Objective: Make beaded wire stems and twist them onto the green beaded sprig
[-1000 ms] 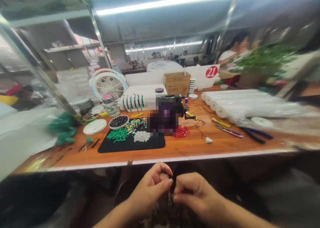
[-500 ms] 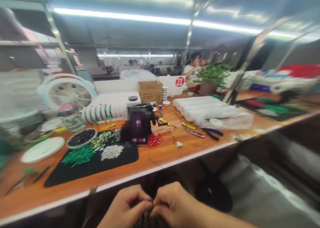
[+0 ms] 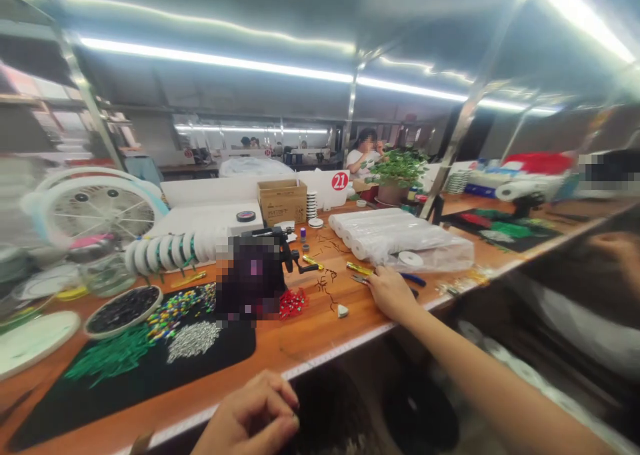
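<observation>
My right hand [image 3: 393, 294] reaches across the bench, its fingers closed over a slim hand tool whose grey metal tip [image 3: 359, 279] sticks out on the left; the rest is under my fingers. Close beyond the hand lie pliers with blue handles [image 3: 414, 280], partly covered by it. My left hand [image 3: 255, 412] is in front of the bench edge, fingers curled and thumb near the index finger. A tiny dark spot shows at its fingertips, too small to name. A small white block [image 3: 343, 311] and dark wire scraps [image 3: 326, 282] lie left of my right hand.
Green, silver and coloured small parts lie on a black mat [image 3: 220, 355], beside a bowl of black pieces [image 3: 125, 310]. A black cranked device [image 3: 293, 252] stands behind red parts [image 3: 293, 303]. Wrapped white rolls [image 3: 373, 232] lie beyond my right hand. Another person's arm [image 3: 617, 248] is at right.
My hands were together in front of the bench; my right hand has moved forward and right onto the slim tool. My left hand stays low. The view has shifted to the right.
</observation>
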Tool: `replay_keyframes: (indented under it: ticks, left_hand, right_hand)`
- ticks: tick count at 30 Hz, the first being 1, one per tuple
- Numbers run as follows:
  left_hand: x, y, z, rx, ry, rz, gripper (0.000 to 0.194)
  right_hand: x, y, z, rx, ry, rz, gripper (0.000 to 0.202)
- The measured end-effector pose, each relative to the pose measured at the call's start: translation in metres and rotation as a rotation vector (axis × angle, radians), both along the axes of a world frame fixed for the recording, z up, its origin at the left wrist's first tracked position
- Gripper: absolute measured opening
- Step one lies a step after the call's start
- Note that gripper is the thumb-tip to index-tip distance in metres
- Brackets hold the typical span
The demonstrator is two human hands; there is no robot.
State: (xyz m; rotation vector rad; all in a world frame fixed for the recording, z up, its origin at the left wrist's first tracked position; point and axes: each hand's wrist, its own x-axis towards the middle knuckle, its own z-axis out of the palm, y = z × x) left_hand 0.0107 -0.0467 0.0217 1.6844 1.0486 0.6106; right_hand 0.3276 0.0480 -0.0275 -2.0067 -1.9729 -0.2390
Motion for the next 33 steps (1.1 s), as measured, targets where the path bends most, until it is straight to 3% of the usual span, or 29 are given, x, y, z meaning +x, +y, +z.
replay_keyframes:
  ticks: [6,10,11,14,17,21,29,33]
  left_hand:
    - [0.017,0.011,-0.015,-0.397,-0.254,0.152,0.030]
    - [0.030,0.021,-0.014,-0.520,-0.429,0.167,0.030]
    - [0.033,0.023,-0.013,-0.534,-0.434,0.156,0.028]
    - [0.042,0.029,-0.017,-0.547,-0.428,0.107,0.027]
    - [0.049,0.032,-0.026,-0.545,-0.419,0.072,0.028]
    - [0.053,0.034,-0.033,-0.533,-0.491,0.055,0.029]
    - [0.067,0.046,-0.033,-0.607,-0.522,0.059,0.037]
    - [0.078,0.056,-0.030,-0.585,-0.558,0.134,0.036]
  right_hand:
    - [-0.005,-0.001,0.002,0.014,0.116,0.049,0.023]
    - [-0.046,-0.032,0.016,0.009,0.317,0.162,0.022]
    - [-0.060,-0.042,0.019,-0.015,0.420,0.226,0.023]
    - [-0.095,-0.066,0.025,-0.219,1.069,0.476,0.020]
    - [-0.110,-0.074,0.023,-0.294,1.351,0.521,0.023]
    - [-0.107,-0.072,0.018,-0.224,1.372,0.471,0.027]
    - [-0.098,-0.067,0.016,-0.189,1.331,0.442,0.031]
    - [-0.083,-0.064,0.016,-0.096,1.173,0.397,0.028]
